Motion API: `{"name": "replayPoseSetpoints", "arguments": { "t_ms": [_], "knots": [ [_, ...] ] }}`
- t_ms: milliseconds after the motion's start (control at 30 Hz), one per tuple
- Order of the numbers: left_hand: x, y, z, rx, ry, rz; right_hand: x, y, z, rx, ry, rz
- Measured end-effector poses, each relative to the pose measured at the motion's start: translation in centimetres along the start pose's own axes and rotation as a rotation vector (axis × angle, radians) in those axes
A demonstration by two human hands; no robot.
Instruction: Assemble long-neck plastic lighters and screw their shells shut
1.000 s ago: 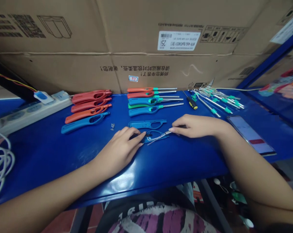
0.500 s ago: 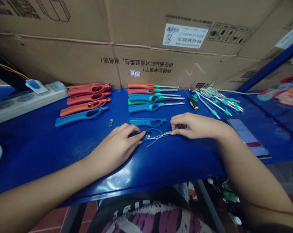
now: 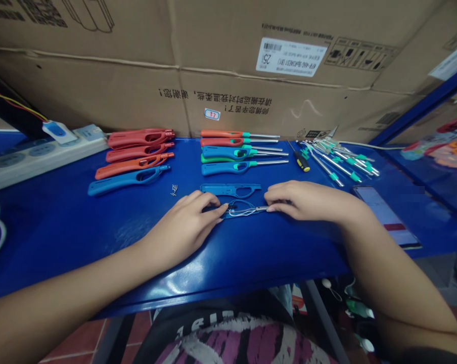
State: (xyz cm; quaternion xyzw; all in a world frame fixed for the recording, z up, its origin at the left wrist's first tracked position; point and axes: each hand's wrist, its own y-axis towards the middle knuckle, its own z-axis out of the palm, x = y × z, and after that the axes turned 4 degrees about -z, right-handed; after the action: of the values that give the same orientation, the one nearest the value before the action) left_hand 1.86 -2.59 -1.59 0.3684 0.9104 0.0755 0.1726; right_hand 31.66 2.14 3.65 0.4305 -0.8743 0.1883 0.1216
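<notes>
A blue lighter casing half [image 3: 241, 214] lies on the blue table, with white wires and a thin rod across its trigger opening. My left hand [image 3: 198, 217] is closed, thumb and fingers pinching the casing's left part, which they mostly hide. At the casing's right end my right hand [image 3: 294, 200] is closed on a metal tube [image 3: 262, 208], whose far end is inside the fingers. Just behind, a second blue casing half [image 3: 228, 190] lies flat, touched by neither hand. Several small screws [image 3: 174, 189] lie left of it.
Several lighters with metal tubes [image 3: 228, 168] and several tubeless lighter bodies [image 3: 128, 181] lie in rows behind. At right are a screwdriver [image 3: 301, 161], several metal tubes with green collars [image 3: 336, 178] and a phone [image 3: 385, 215]. A power strip [image 3: 19, 161] stands left; a cardboard box [image 3: 221, 76] backs the table.
The thin rod, which stuck out slantwise toward the table's front edge, now lies along the casing between my hands. Both hands stay in nearly the same place.
</notes>
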Motion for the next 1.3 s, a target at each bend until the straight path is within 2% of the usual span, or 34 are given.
{"name": "replayPoseSetpoints", "arguments": {
  "t_ms": [467,733,900,1000,1200,1300],
  "knots": [
    [0.4,0.2,-0.1,0.007,0.010,0.030,0.2,0.0,-0.1,-0.009,-0.041,-0.010],
    [0.6,0.4,-0.2,0.000,0.027,0.024,1.3,0.0,0.1,-0.107,-0.295,0.038],
    [0.6,0.4,-0.3,-0.007,0.024,0.025,-0.1,0.4,0.5,-0.138,0.025,0.041],
    [0.5,0.3,-0.3,0.003,0.036,0.029,-0.5,1.2,0.9,-0.199,0.123,0.053],
    [0.6,0.3,-0.1,-0.026,-0.068,0.034,-0.1,2.7,1.2,-0.140,0.328,0.309],
    [0.6,0.4,-0.1,-0.025,-0.058,0.050,0.0,3.0,1.1,-0.125,0.349,0.367]
  ]
}}
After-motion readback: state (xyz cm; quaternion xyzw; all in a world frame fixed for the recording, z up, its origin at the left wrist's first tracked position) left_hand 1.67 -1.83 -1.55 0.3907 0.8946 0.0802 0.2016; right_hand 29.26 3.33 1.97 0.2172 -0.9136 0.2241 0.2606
